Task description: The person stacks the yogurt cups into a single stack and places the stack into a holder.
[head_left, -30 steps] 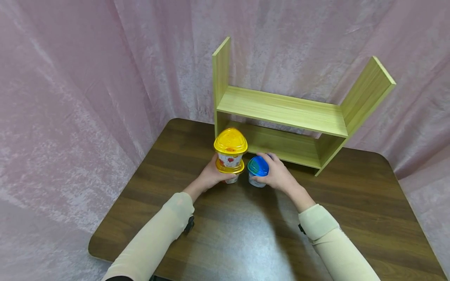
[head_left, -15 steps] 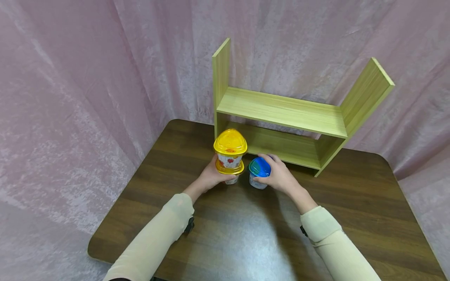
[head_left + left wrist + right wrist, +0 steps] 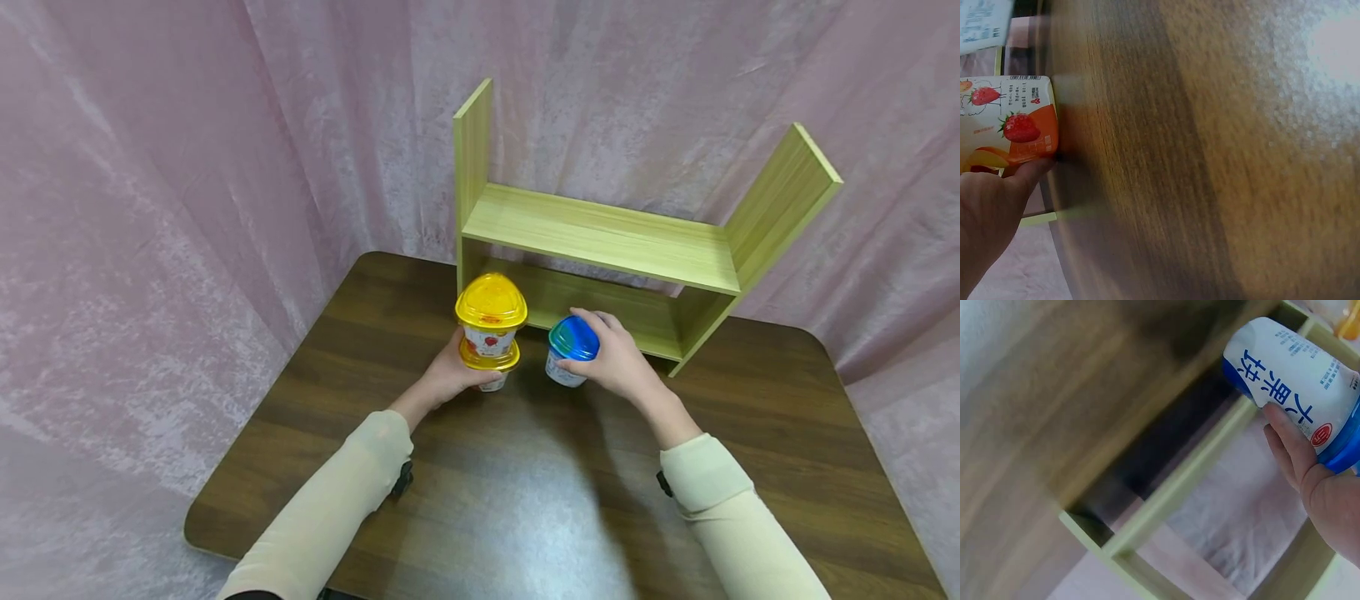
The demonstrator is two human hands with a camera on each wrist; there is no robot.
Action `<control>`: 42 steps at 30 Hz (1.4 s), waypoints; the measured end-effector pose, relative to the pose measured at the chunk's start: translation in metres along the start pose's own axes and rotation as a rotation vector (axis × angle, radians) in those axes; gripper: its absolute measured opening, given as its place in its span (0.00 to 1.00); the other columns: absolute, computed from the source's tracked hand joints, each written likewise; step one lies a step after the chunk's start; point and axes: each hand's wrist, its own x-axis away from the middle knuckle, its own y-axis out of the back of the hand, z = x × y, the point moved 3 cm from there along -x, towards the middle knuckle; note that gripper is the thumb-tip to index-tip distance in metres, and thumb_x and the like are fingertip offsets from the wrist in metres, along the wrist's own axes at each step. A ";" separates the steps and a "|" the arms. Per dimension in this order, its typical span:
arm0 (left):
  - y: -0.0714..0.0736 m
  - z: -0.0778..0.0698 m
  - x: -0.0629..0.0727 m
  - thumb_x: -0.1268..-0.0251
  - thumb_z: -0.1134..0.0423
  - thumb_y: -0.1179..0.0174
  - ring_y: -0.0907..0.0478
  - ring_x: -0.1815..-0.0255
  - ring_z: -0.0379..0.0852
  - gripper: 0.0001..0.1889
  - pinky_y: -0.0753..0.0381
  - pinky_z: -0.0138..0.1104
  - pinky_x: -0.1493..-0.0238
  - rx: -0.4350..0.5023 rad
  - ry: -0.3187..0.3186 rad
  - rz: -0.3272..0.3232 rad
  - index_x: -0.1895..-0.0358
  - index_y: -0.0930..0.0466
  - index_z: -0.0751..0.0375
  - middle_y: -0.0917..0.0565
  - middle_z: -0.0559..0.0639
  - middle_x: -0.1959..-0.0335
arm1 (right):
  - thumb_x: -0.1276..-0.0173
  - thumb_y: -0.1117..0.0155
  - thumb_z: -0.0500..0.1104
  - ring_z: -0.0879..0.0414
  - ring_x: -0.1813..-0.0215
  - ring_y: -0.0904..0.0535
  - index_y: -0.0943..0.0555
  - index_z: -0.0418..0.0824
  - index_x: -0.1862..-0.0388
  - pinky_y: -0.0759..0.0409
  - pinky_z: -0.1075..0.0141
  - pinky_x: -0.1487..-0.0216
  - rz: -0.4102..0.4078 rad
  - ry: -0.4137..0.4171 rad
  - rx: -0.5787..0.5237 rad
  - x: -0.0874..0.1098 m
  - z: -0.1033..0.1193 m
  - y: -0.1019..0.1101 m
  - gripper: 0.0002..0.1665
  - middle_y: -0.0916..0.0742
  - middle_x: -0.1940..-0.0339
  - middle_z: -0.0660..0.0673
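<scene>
So the new bit is on your right: half a second ago the white plastic cup with the domed blue-and-green lid (image 3: 570, 350) sits right beside your stack, and now it's farther right and nearer the pale wood two-tier shelf (image 3: 600, 242), with a wider gap between. Your right hand (image 3: 619, 358) has its thumb and fingers clamped on it. Looks lifted off the dark brown wood table (image 3: 480, 500) to me, going by that separate shadow in the right wrist view.

Your left hand (image 3: 448, 372) has barely budged. Thumb and fingers wrap the lower fruit-print cup with the yellow lid (image 3: 489, 361), and the upper fruit-print cup with the domed yellow lid (image 3: 491, 312) stands on top of it, in front of the shelf's left end. My read: you've split the work, left steadying the pair, right carrying the blue one.
</scene>
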 end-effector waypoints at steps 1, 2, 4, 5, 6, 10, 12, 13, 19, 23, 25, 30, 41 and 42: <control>0.000 0.000 0.000 0.46 0.60 0.22 0.23 0.40 0.47 0.44 0.26 0.47 0.34 0.001 0.002 -0.002 0.29 0.42 0.43 0.24 0.46 0.39 | 0.42 0.21 0.57 0.30 0.35 0.29 0.38 0.51 0.21 0.23 0.35 0.43 -0.004 -0.005 0.001 0.000 0.001 0.004 0.55 0.35 0.26 0.31; 0.000 0.000 0.000 0.46 0.60 0.22 0.23 0.40 0.48 0.45 0.26 0.48 0.34 0.000 0.002 -0.003 0.29 0.42 0.43 0.24 0.46 0.39 | 0.42 0.21 0.57 0.29 0.35 0.29 0.39 0.51 0.21 0.23 0.35 0.43 -0.008 -0.005 0.006 0.000 0.002 0.008 0.55 0.35 0.26 0.31; 0.000 0.000 0.000 0.46 0.59 0.22 0.23 0.40 0.47 0.44 0.26 0.47 0.34 -0.004 0.010 -0.004 0.29 0.42 0.43 0.23 0.46 0.39 | 0.42 0.21 0.58 0.29 0.35 0.30 0.39 0.51 0.20 0.24 0.34 0.43 -0.021 -0.007 0.016 0.000 0.003 0.017 0.55 0.35 0.26 0.31; -0.001 0.000 0.001 0.46 0.58 0.22 0.23 0.40 0.47 0.44 0.26 0.47 0.34 -0.004 0.012 -0.004 0.29 0.42 0.43 0.24 0.46 0.39 | 0.42 0.21 0.58 0.28 0.35 0.30 0.39 0.50 0.20 0.24 0.34 0.43 -0.029 -0.006 0.019 -0.001 0.004 0.021 0.55 0.35 0.26 0.31; -0.001 0.000 0.001 0.46 0.58 0.22 0.23 0.40 0.47 0.44 0.27 0.48 0.34 -0.007 0.011 -0.004 0.29 0.42 0.44 0.24 0.46 0.39 | 0.42 0.21 0.58 0.28 0.35 0.30 0.39 0.50 0.20 0.24 0.34 0.43 -0.037 -0.005 0.023 -0.001 0.005 0.025 0.55 0.35 0.26 0.31; 0.000 -0.001 0.001 0.46 0.58 0.21 0.24 0.40 0.49 0.45 0.27 0.49 0.34 -0.012 0.018 -0.007 0.29 0.42 0.47 0.24 0.48 0.39 | 0.42 0.22 0.59 0.28 0.35 0.30 0.38 0.49 0.21 0.24 0.33 0.43 -0.053 0.011 0.039 -0.001 0.011 0.038 0.55 0.34 0.27 0.30; 0.001 -0.002 0.001 0.46 0.58 0.21 0.24 0.40 0.50 0.45 0.27 0.49 0.34 -0.016 0.016 -0.007 0.29 0.42 0.48 0.24 0.49 0.39 | 0.41 0.22 0.60 0.28 0.36 0.29 0.38 0.49 0.21 0.24 0.34 0.43 -0.061 0.021 0.046 -0.001 0.015 0.043 0.54 0.33 0.27 0.30; 0.001 -0.003 0.001 0.46 0.57 0.21 0.24 0.40 0.50 0.45 0.27 0.49 0.34 -0.015 0.018 -0.005 0.29 0.42 0.48 0.24 0.50 0.39 | 0.41 0.23 0.60 0.29 0.36 0.29 0.38 0.49 0.21 0.24 0.34 0.43 -0.063 0.028 0.049 -0.001 0.017 0.045 0.54 0.32 0.28 0.30; 0.001 -0.006 0.002 0.46 0.58 0.21 0.24 0.40 0.50 0.45 0.27 0.49 0.34 0.001 0.031 0.003 0.29 0.42 0.49 0.24 0.50 0.39 | 0.41 0.23 0.60 0.31 0.36 0.28 0.37 0.49 0.21 0.23 0.36 0.44 -0.077 0.049 0.052 -0.003 0.032 0.059 0.54 0.30 0.29 0.32; 0.001 -0.001 0.001 0.46 0.56 0.21 0.23 0.40 0.48 0.44 0.26 0.48 0.35 0.003 0.028 -0.004 0.30 0.41 0.44 0.23 0.46 0.40 | 0.42 0.22 0.60 0.33 0.36 0.28 0.36 0.49 0.22 0.22 0.37 0.44 -0.093 0.075 0.057 -0.004 0.045 0.068 0.53 0.29 0.30 0.33; 0.000 -0.001 0.001 0.46 0.56 0.22 0.23 0.40 0.47 0.44 0.26 0.49 0.35 0.004 0.028 -0.002 0.30 0.41 0.44 0.23 0.46 0.40 | 0.42 0.22 0.60 0.33 0.36 0.29 0.36 0.49 0.22 0.22 0.37 0.44 -0.101 0.083 0.058 -0.005 0.051 0.073 0.53 0.29 0.30 0.34; 0.000 -0.003 0.001 0.46 0.56 0.22 0.23 0.40 0.48 0.45 0.27 0.49 0.34 0.009 0.025 0.005 0.29 0.42 0.45 0.24 0.47 0.39 | 0.43 0.22 0.62 0.34 0.35 0.30 0.37 0.51 0.21 0.22 0.37 0.43 -0.125 0.091 0.047 -0.008 0.066 0.085 0.55 0.28 0.29 0.35; 0.000 -0.002 0.001 0.45 0.61 0.22 0.23 0.40 0.50 0.45 0.26 0.49 0.35 0.027 0.013 0.009 0.29 0.42 0.46 0.24 0.49 0.39 | 0.43 0.23 0.64 0.36 0.35 0.29 0.35 0.51 0.22 0.24 0.37 0.42 -0.152 0.105 0.030 -0.017 0.092 0.103 0.54 0.27 0.29 0.37; 0.000 -0.002 0.001 0.45 0.61 0.22 0.23 0.40 0.50 0.45 0.26 0.49 0.35 0.030 0.010 0.012 0.29 0.42 0.45 0.24 0.49 0.39 | 0.43 0.23 0.64 0.36 0.35 0.29 0.35 0.51 0.22 0.24 0.37 0.42 -0.154 0.107 0.025 -0.017 0.093 0.104 0.54 0.27 0.29 0.37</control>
